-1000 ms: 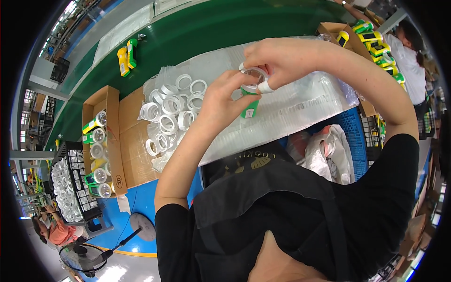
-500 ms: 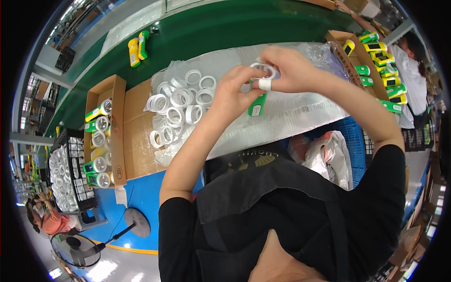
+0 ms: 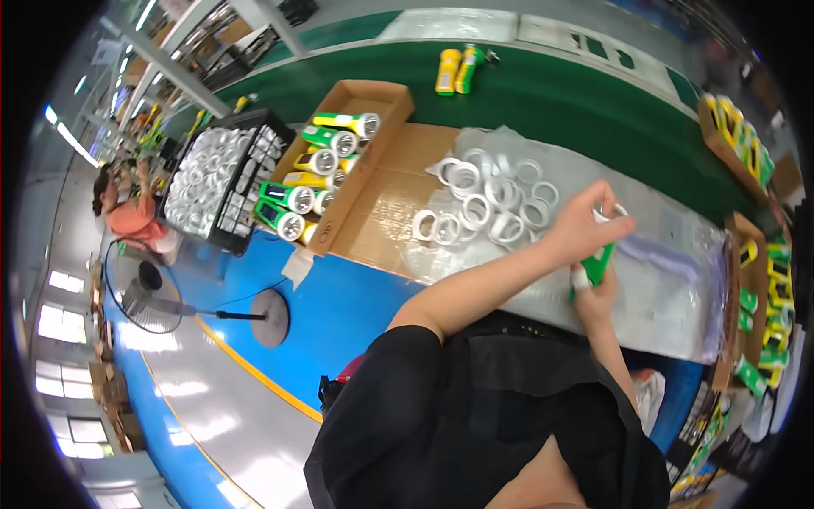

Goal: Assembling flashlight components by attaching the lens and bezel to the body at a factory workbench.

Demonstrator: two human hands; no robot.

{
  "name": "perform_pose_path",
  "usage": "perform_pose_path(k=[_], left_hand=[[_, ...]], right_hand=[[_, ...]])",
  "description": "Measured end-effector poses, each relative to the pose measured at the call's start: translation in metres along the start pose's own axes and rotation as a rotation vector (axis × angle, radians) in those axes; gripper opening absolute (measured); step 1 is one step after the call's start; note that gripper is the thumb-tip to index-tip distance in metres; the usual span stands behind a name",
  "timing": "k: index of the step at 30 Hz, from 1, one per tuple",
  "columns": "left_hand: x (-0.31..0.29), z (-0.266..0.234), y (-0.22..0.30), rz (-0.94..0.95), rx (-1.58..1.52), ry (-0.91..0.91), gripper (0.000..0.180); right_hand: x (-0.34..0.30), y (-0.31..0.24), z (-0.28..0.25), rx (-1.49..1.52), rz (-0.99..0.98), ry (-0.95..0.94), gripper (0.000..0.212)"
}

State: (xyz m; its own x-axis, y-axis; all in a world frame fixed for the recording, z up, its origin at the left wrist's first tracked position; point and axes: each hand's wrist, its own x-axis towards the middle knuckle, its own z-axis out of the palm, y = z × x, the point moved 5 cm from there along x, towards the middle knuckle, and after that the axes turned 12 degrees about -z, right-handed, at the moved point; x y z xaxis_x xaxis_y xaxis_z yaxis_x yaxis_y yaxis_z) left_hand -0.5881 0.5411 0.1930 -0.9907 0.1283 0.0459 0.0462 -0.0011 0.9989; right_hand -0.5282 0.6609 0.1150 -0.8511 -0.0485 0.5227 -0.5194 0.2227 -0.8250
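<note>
i see green belt (image 3: 560, 93) running past cardboard-covered bench (image 3: 398, 212), clear plastic sheet (image 3: 670, 271) spread on it, likely to keep parts clean. open carton (image 3: 377, 102) of green and yellow flashlights at left, within reach. pile of white rings (image 3: 487, 199) beside left hand (image 3: 585, 225). left hand fingers curled onto ring at head of green flashlight (image 3: 599, 263). right hand (image 3: 593, 301) wrapped tight round body underneath, steadying it upright.

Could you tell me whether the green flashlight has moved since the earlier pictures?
No: the green flashlight stays just right of the white rings; only the camera swung.
</note>
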Motion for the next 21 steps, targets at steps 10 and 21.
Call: perform_pose_path(k=[10, 21], left_hand=[[-0.023, -0.124, 0.075, 0.199, -0.259, -0.078, 0.028], [0.085, -0.388, 0.067, 0.603, 1.228, 0.209, 0.034]], right_hand=[[0.093, -0.049, 0.087, 0.624, 0.011, -0.769, 0.048], [0.329, 0.127, 0.233, -0.417, -0.220, -0.442, 0.040]])
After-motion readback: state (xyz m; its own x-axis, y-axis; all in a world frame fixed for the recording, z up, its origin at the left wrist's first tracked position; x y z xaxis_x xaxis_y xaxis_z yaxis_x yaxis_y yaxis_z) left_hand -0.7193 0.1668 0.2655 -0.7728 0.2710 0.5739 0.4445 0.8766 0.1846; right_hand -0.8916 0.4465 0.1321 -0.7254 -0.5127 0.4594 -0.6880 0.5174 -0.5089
